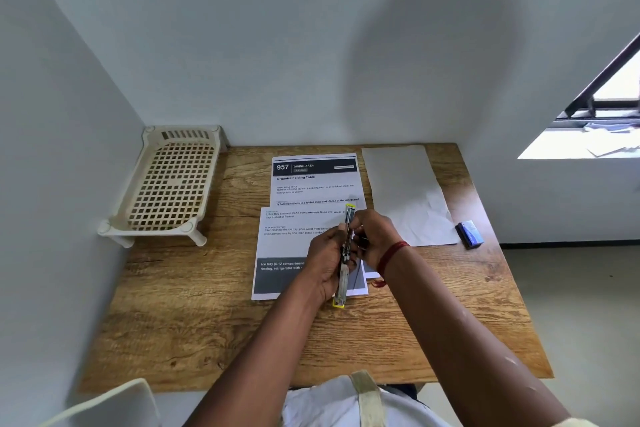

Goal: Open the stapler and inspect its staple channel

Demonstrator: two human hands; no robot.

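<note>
My left hand [325, 262] grips a long clear stapler with yellow ends [346, 253], opened out lengthwise and held over the printed sheets. My right hand [375, 236], with a red thread round the wrist, pinches at the stapler's middle from the right. Under both hands lies a printed sheet with a grey band [280, 253]. It partly overlaps a second printed sheet headed "957" [315, 180] further back. All of this is on a wooden table [207, 322].
A blank white sheet [405, 191] lies at the back right, with a small blue box [470, 234] beside it near the table's right edge. A cream plastic lattice rack [169, 184] stands in the back left corner against the walls. A chair back [114, 402] shows at bottom left.
</note>
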